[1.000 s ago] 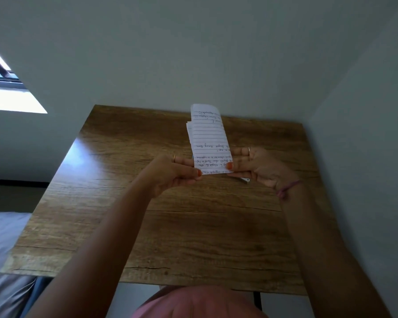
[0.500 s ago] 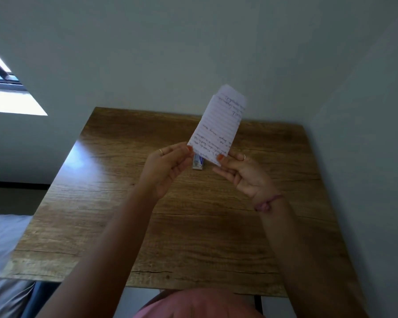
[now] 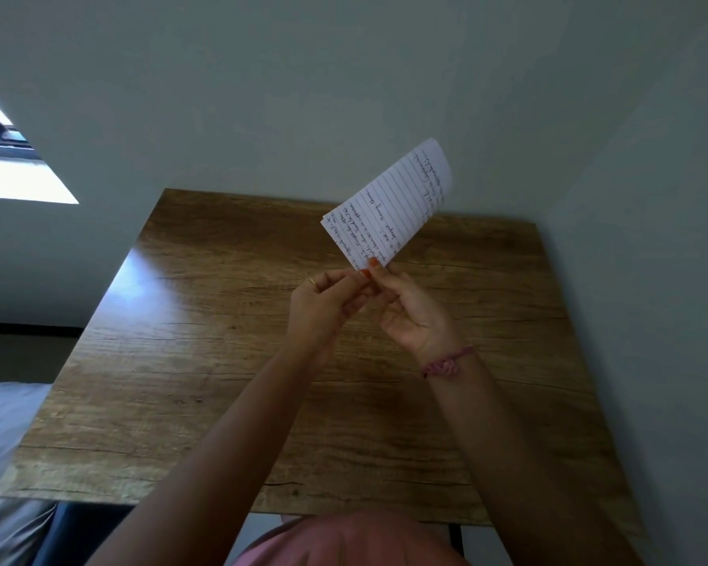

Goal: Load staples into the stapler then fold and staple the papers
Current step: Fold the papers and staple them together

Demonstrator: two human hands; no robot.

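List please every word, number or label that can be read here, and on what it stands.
Folded lined paper, pinched at its lower corner by the left hand and right hand: blue handwriting in several lines, too small and blurred to read.
No other text is visible.

Bare table (image 3: 205, 361) around raised hands (image 3: 368, 304)

Bench (image 3: 221, 381): wood-grain top, smooth, with a soft sheen at its left edge. Folded paper (image 3: 385, 210): matt white, ruled, handwritten in ink. Wrist cord (image 3: 446, 363): braided pink thread.
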